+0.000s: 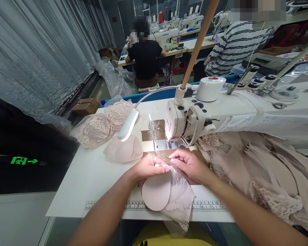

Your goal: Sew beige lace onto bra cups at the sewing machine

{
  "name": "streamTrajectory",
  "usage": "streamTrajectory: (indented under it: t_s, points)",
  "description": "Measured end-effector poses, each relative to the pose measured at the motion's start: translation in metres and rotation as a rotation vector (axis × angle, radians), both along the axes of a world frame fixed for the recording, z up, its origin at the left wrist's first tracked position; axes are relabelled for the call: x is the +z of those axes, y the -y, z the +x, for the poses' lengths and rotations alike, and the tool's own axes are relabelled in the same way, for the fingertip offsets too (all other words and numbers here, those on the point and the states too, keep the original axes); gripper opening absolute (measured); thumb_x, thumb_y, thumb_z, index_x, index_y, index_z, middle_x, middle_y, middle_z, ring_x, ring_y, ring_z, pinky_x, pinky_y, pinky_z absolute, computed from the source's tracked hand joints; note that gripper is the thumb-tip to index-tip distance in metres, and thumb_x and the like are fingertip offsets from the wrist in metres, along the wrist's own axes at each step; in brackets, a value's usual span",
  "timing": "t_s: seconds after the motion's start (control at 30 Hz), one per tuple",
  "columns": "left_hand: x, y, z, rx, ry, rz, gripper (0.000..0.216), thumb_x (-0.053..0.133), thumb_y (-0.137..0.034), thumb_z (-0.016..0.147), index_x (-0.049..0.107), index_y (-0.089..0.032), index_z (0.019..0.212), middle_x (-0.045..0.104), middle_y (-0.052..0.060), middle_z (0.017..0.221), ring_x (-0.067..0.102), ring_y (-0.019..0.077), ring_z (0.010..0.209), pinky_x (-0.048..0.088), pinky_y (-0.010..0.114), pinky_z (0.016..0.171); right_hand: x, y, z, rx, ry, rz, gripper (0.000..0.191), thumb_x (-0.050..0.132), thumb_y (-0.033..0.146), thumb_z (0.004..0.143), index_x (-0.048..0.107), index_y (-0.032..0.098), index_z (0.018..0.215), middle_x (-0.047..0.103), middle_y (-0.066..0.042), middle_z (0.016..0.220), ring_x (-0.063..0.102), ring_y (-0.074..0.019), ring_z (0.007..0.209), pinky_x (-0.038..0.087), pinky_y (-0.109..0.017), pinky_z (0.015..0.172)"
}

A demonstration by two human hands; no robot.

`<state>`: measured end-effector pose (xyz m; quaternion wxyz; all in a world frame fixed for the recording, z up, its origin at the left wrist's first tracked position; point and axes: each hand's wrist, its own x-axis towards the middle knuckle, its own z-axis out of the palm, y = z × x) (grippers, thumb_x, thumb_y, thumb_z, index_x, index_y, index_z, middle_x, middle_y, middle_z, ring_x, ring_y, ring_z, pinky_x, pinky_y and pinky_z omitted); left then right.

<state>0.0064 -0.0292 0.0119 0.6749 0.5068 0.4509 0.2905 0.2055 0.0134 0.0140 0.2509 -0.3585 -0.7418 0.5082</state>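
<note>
Beneath both hands [169, 165], lace-covered cup [160, 194].

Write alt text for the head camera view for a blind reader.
The left hand and right hand pinch a lace piece over a round foam cup on a white table, in front of a sewing machine. Stacked lace cups lie at left; beige fabric is heaped at right.

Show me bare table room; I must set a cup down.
Free: the white tabletop left of the left hand, nearer than the pink lace cup pile. Crowded: the held beige lace cup centre, the beige fabric heap right.
</note>
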Motion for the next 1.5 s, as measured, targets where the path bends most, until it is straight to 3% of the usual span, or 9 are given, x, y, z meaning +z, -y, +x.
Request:
streamTrajectory:
  t_s: [0.2,0.4,0.6,0.7,0.83,1.03,1.2,1.37,1.5]
  points:
    - [0.001,-0.002,-0.004,-0.033,0.001,0.038,0.035,0.07,-0.044,0.073,0.067,-0.009,0.072,0.047,-0.002,0.058,0.039,0.0074,0.055,0.031,0.02,0.052,-0.005,0.001,-0.003,0.082,-0.079,-0.209,0.038,0.06,0.04,0.079,0.055,0.018,0.109,0.06,-0.002,0.085,0.057,-0.0154,0.073,0.046,-0.028,0.064]
    - [0.014,-0.005,-0.034,-0.207,-0.119,0.115,0.04,0.071,-0.036,0.074,0.064,-0.011,0.104,0.059,0.005,0.085,0.052,0.0128,0.072,0.04,0.02,0.062,0.001,-0.004,0.004,0.074,0.136,0.032,0.013,0.053,0.026,0.077,0.055,0.018,0.067,0.057,-0.001,0.071,0.052,-0.0168,0.07,0.039,-0.029,0.063]
    - [0.013,0.003,-0.023,-0.093,-0.211,0.284,0.046,0.068,-0.031,0.075,0.058,-0.014,0.117,0.062,0.007,0.1,0.056,0.0175,0.085,0.045,0.025,0.074,0.002,-0.004,0.001,0.075,0.142,-0.02,0.029,0.062,0.041,0.074,0.058,0.018,0.093,0.06,-0.004,0.089,0.054,-0.0198,0.078,0.04,-0.03,0.065]
    - [0.017,0.01,-0.014,-0.001,-0.3,0.382,0.05,0.065,-0.03,0.078,0.054,-0.016,0.124,0.062,0.007,0.101,0.056,0.0181,0.088,0.045,0.027,0.079,0.002,0.0,-0.003,0.118,0.14,0.0,0.02,0.055,0.037,0.081,0.057,0.018,0.077,0.059,-0.002,0.076,0.053,-0.0176,0.072,0.038,-0.028,0.062]
    - [0.031,0.021,-0.024,0.174,-0.412,0.361,0.037,0.064,-0.039,0.079,0.063,-0.015,0.106,0.059,0.003,0.081,0.052,0.0134,0.072,0.042,0.023,0.064,-0.001,0.002,0.003,0.147,0.053,0.025,0.024,0.05,0.036,0.086,0.056,0.017,0.072,0.055,0.0,0.07,0.05,-0.0158,0.068,0.036,-0.027,0.061]
    - [0.023,0.035,-0.017,0.002,-0.09,-0.068,0.041,0.072,-0.047,0.069,0.064,-0.012,0.089,0.054,0.0,0.069,0.044,0.0081,0.057,0.032,0.02,0.052,0.001,0.004,0.013,0.211,-0.08,0.017,0.023,0.049,0.038,0.087,0.058,0.017,0.082,0.057,-0.001,0.075,0.051,-0.0153,0.07,0.038,-0.026,0.064]
    - [0.002,0.036,0.013,0.321,0.092,-0.044,0.039,0.07,-0.048,0.071,0.056,-0.012,0.076,0.043,-0.005,0.054,0.031,0.0039,0.045,0.022,0.019,0.044,0.006,0.009,0.015,0.277,0.016,-0.048,0.028,0.052,0.045,0.087,0.058,0.018,0.091,0.059,-0.002,0.079,0.054,-0.0159,0.072,0.039,-0.026,0.062]
    - [0.001,0.032,0.019,0.296,0.031,0.102,0.036,0.067,-0.045,0.076,0.056,-0.011,0.071,0.045,-0.002,0.063,0.04,0.0068,0.058,0.031,0.019,0.054,0.004,0.005,0.018,0.114,-0.042,0.062,0.037,0.045,0.05,0.089,0.059,0.018,0.104,0.064,-0.008,0.098,0.058,-0.0207,0.086,0.046,-0.033,0.075]
    - [0.0,0.03,0.019,0.271,0.024,0.102,0.035,0.067,-0.043,0.077,0.062,-0.009,0.081,0.055,0.003,0.074,0.049,0.011,0.068,0.038,0.022,0.063,0.01,0.005,0.017,0.189,-0.038,0.077,0.03,0.052,0.038,0.088,0.062,0.021,0.11,0.065,-0.006,0.11,0.057,-0.0227,0.103,0.043,-0.035,0.09]
